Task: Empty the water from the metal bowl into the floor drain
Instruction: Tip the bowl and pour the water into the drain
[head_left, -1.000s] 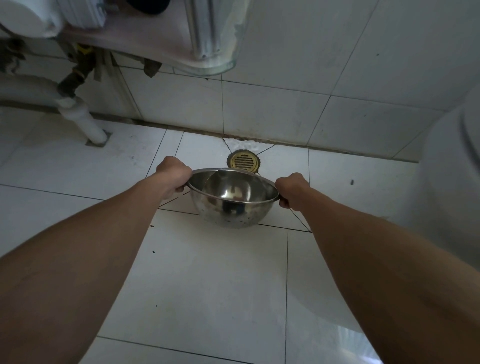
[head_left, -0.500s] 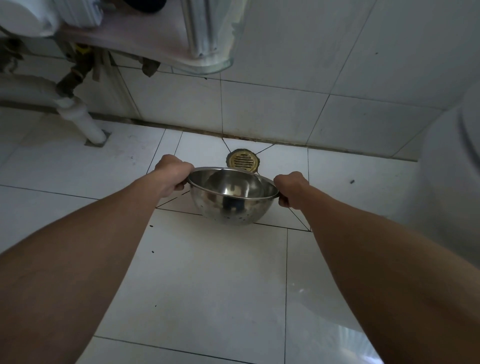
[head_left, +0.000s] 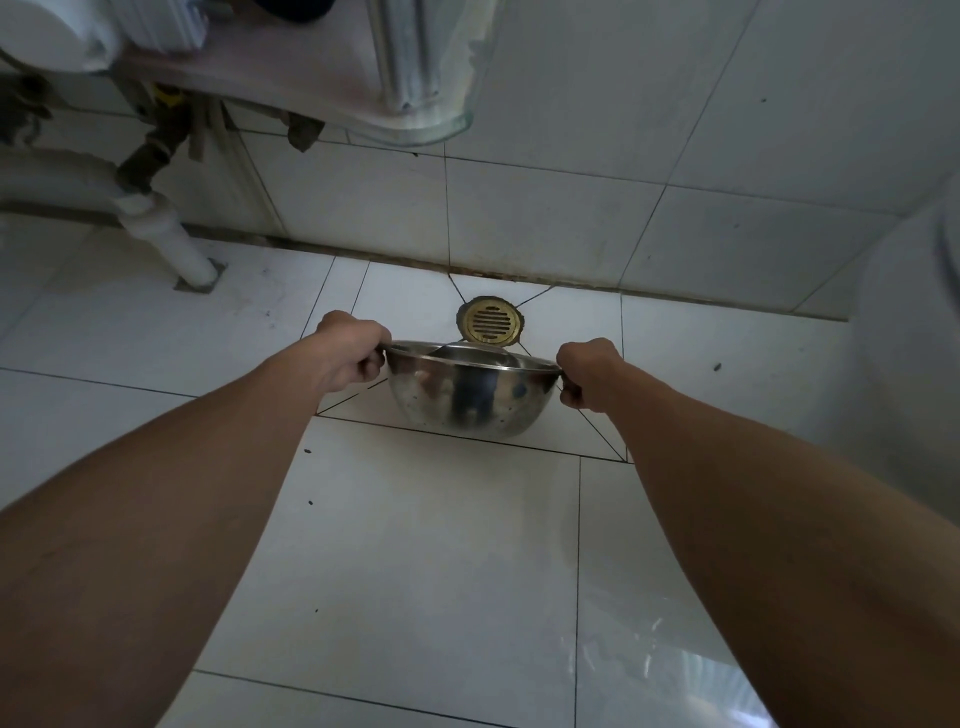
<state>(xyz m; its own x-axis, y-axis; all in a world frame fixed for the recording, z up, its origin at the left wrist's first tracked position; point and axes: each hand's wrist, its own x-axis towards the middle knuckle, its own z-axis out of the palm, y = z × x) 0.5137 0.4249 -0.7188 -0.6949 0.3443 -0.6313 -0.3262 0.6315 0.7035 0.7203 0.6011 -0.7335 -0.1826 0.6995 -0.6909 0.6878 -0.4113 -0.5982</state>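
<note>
A shiny metal bowl (head_left: 470, 397) is held low over the white tiled floor, tipped away from me so that I see mostly its outer wall and only a sliver of its inside. My left hand (head_left: 349, 349) grips its left rim and my right hand (head_left: 589, 374) grips its right rim. Just beyond the bowl's far edge lies the round brass floor drain (head_left: 490, 319), close to the wall. No water is visible from this angle.
A white waste pipe (head_left: 171, 244) enters the floor at the left, under a sink shelf (head_left: 291, 78). A tiled wall (head_left: 571, 208) stands right behind the drain. A large white rounded fixture (head_left: 914, 338) fills the right edge.
The bowl has tipped forward toward the drain: its inside showed a second ago, now mostly its outer side shows. Both hands kept their grip and sank a little.
</note>
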